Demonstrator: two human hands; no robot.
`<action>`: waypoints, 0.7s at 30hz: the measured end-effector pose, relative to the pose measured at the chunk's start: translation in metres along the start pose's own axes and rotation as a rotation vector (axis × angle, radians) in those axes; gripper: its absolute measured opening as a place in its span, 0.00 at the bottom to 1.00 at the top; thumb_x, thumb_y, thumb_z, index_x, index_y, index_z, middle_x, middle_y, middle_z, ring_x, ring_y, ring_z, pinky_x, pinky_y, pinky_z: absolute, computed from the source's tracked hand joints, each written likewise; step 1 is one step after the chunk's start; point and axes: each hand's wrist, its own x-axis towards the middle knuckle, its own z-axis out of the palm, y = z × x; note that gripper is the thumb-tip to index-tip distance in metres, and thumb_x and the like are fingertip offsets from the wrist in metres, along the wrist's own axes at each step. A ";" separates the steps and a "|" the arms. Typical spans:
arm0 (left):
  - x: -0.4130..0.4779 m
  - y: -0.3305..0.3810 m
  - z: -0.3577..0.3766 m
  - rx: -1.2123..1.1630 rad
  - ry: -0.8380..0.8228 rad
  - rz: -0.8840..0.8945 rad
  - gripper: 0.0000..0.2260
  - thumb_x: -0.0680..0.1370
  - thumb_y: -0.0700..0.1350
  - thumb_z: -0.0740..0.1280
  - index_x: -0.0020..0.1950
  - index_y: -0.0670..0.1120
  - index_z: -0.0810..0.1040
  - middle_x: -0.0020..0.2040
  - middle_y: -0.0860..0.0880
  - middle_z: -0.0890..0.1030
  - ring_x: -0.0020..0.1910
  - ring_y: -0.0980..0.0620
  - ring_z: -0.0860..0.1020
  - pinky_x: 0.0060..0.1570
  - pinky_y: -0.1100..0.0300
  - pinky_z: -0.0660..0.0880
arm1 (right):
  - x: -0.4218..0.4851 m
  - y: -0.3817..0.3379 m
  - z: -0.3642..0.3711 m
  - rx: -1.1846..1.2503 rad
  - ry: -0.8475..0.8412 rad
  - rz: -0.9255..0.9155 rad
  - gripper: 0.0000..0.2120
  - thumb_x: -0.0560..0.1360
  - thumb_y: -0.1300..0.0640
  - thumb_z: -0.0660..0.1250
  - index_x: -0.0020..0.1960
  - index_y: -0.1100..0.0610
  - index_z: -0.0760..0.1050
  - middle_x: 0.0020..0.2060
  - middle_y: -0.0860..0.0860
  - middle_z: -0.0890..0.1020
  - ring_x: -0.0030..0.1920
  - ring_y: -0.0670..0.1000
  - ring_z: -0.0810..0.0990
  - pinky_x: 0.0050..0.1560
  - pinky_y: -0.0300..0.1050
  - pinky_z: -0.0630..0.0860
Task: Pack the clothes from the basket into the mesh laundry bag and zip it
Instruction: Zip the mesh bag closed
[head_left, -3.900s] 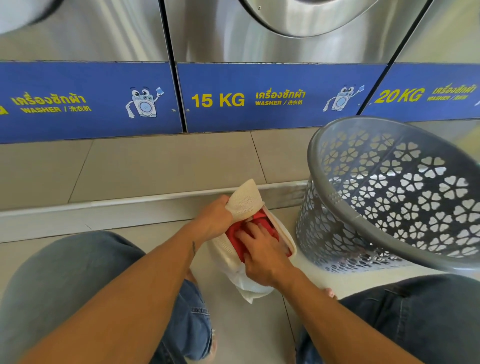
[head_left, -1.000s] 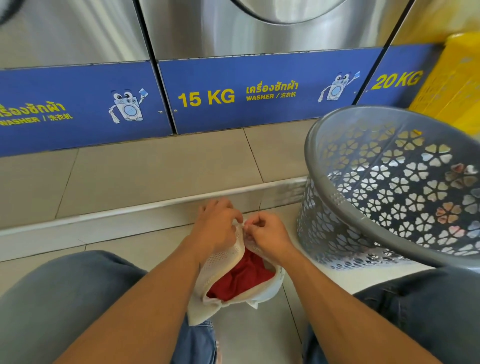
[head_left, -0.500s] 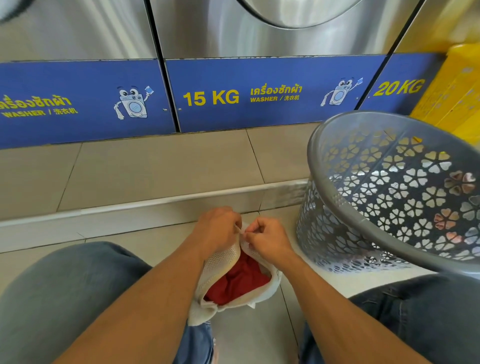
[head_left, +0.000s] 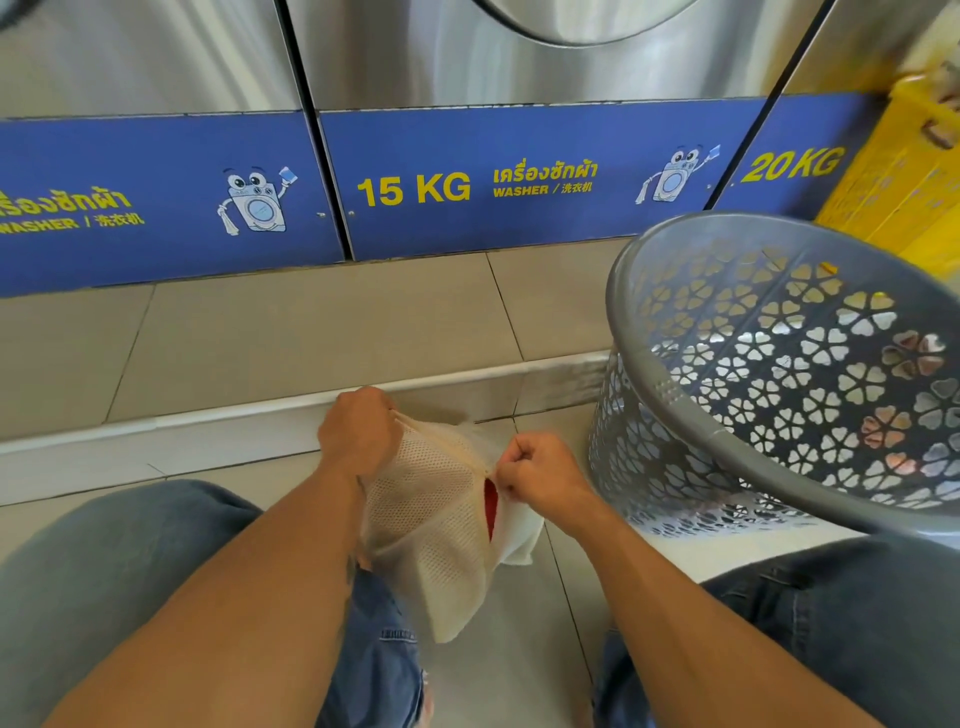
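Observation:
The white mesh laundry bag (head_left: 436, 519) hangs between my knees above the tiled floor. My left hand (head_left: 356, 434) grips the bag's top left corner. My right hand (head_left: 535, 475) pinches the bag's zipper at the right side of its mouth. Only a narrow slit of red cloth (head_left: 491, 506) shows through the remaining opening below my right hand. The grey plastic basket (head_left: 670, 395), with flower-shaped holes, stands tilted at the right; no clothes show in the part of its inside that I can see.
Steel washing machines with blue panels (head_left: 467, 182) marked 15 KG and 20 KG line the far side on a raised tiled step (head_left: 311, 332). A yellow crate (head_left: 898, 182) sits at the far right. My jeans-covered knees (head_left: 104, 571) flank the bag.
My right hand has moved right and down along the bag's mouth, away from the left hand. The wide opening that showed red cloth has narrowed to a slit.

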 end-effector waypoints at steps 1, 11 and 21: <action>0.000 -0.004 -0.001 -0.002 -0.002 -0.048 0.12 0.73 0.40 0.64 0.51 0.48 0.85 0.52 0.44 0.83 0.51 0.40 0.81 0.50 0.51 0.78 | -0.002 0.001 -0.002 0.012 -0.006 0.012 0.12 0.67 0.67 0.69 0.30 0.53 0.78 0.31 0.49 0.82 0.37 0.50 0.80 0.41 0.47 0.78; -0.065 0.049 0.009 0.276 -0.208 0.667 0.14 0.74 0.48 0.64 0.59 0.55 0.79 0.54 0.54 0.79 0.56 0.48 0.76 0.57 0.52 0.69 | -0.016 -0.007 -0.009 0.221 0.008 0.082 0.04 0.66 0.69 0.70 0.37 0.61 0.78 0.30 0.56 0.80 0.32 0.53 0.78 0.34 0.46 0.75; -0.063 0.031 0.013 0.277 -0.126 0.545 0.09 0.74 0.46 0.63 0.51 0.53 0.80 0.49 0.50 0.82 0.48 0.45 0.80 0.48 0.53 0.76 | -0.024 0.001 0.000 0.066 -0.017 0.077 0.06 0.62 0.67 0.67 0.33 0.58 0.79 0.33 0.61 0.84 0.33 0.53 0.81 0.39 0.51 0.80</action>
